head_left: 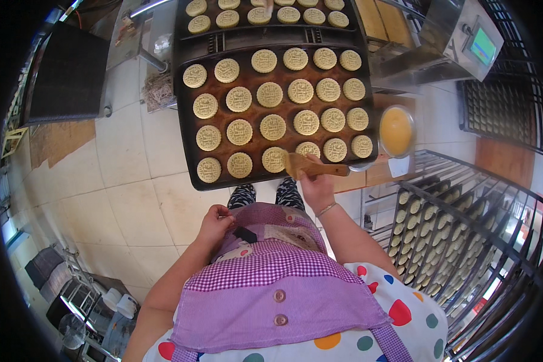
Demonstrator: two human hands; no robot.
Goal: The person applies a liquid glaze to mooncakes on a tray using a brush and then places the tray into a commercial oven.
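Observation:
My right hand point(317, 190) grips a flat pastry brush by its wooden handle point(329, 169). The brush's bristles point(292, 163) lie over the near row of a dark baking tray point(193, 163), at the edge of a pale round cake point(274, 159). Rows of such cakes with stamped tops, among them one at the near left corner point(209, 170), cover the tray. My left hand point(216, 221) hangs near my apron, short of the tray, its fingers curled in and nothing seen in them. Right of the tray stands a round bowl of orange-yellow liquid point(396, 131).
A second tray of cakes point(259, 16) adjoins the far side; something blurred is above it. At right, a metal rack point(452, 199) holds trays of cakes. A steel machine with a green screen point(482, 46) stands far right. A dark cabinet point(69, 72) is far left, above tiled floor point(127, 157).

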